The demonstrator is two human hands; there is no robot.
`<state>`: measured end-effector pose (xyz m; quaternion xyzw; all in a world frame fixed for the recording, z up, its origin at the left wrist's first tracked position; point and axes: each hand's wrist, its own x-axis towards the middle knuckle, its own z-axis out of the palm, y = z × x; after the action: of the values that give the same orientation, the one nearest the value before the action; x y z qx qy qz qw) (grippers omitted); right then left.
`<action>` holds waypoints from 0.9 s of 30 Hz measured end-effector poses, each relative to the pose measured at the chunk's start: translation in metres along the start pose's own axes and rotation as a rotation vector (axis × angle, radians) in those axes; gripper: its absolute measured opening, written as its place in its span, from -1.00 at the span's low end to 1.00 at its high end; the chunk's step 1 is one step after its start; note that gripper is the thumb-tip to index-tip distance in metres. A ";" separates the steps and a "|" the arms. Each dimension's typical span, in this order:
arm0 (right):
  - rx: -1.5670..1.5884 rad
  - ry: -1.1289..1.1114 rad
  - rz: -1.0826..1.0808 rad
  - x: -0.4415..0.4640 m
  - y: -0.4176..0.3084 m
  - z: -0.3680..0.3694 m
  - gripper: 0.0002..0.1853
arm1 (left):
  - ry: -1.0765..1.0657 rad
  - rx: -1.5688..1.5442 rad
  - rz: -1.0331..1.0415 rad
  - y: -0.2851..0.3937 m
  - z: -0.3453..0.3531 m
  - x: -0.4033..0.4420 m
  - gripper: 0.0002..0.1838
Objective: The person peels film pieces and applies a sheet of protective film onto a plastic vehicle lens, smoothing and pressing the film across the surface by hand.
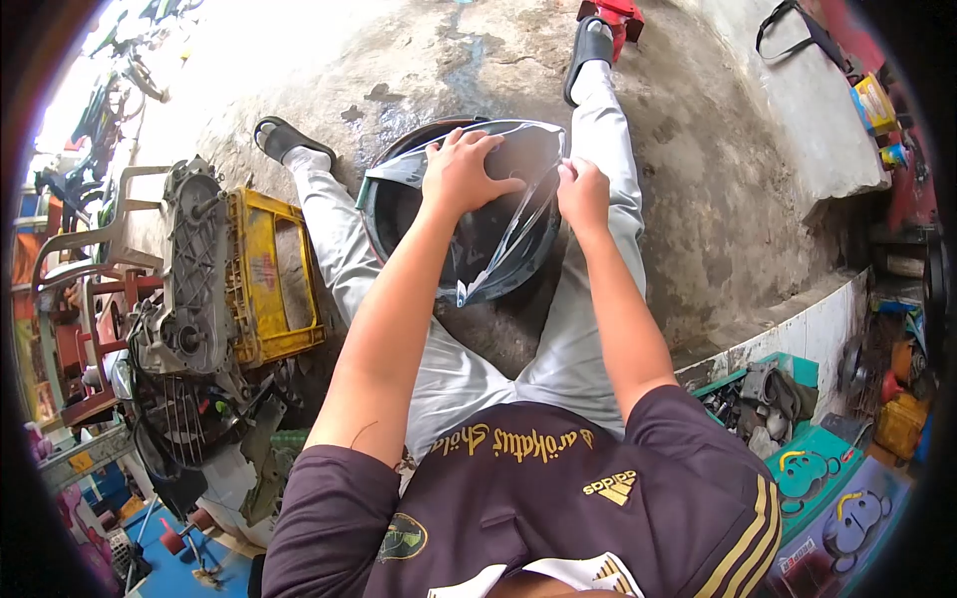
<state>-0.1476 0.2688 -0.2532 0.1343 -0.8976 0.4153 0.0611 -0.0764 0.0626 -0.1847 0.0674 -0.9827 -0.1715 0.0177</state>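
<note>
A dark round basin (399,214) stands on the ground between the person's legs. Across its top lies a glossy panel (528,149) with pale edges, partly transparent and pointed at its near end. My left hand (463,171) rests on the panel's upper left part, fingers spread. At the panel's right edge, my right hand (582,194) is closed with thumb and fingertips pinched together on that edge. The inside of the basin is dark and partly hidden by the panel and the left forearm.
To the left are a yellow crate (245,289), a grey metal engine casing (191,264) and a chair frame (85,239). A red object (623,18) stands by the right foot. Green boxes (797,371) with parts lie at lower right, beside a low tiled ledge (797,324).
</note>
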 end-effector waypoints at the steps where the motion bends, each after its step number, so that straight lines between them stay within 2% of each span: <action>1: 0.023 0.010 -0.011 -0.003 -0.001 -0.002 -0.87 | -0.002 -0.008 0.004 -0.001 0.002 0.000 -0.07; 4: 0.024 -0.039 0.069 0.008 -0.001 -0.002 -0.87 | 0.045 -0.006 0.019 -0.005 0.011 0.002 -0.07; 6: 0.018 0.032 0.024 0.020 0.007 0.005 -0.87 | 0.043 0.006 0.017 -0.005 0.012 0.000 -0.07; 8: 0.055 -0.013 0.169 0.027 0.001 0.003 -0.85 | 0.033 -0.015 0.013 -0.004 0.009 0.001 -0.08; 9: -0.028 0.007 0.135 0.023 -0.001 0.006 -0.84 | 0.038 -0.015 0.016 -0.004 0.008 0.001 -0.08; 14: 0.041 0.016 0.006 -0.020 -0.009 -0.003 -0.88 | 0.018 -0.045 0.015 -0.004 0.007 0.002 -0.07; 20: 0.087 -0.001 0.243 0.024 0.009 0.006 -0.81 | 0.066 -0.011 0.043 -0.006 0.011 0.002 -0.07; 23: 0.081 -0.008 0.226 0.015 0.010 0.006 -0.81 | 0.024 -0.039 0.030 -0.004 0.004 0.000 -0.08; 27: 0.106 0.044 0.101 -0.036 -0.005 -0.002 -0.81 | 0.025 -0.021 0.025 -0.003 0.005 0.001 -0.08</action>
<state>-0.1114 0.2737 -0.2562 0.0829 -0.8785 0.4676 0.0526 -0.0774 0.0617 -0.1908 0.0569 -0.9814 -0.1805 0.0329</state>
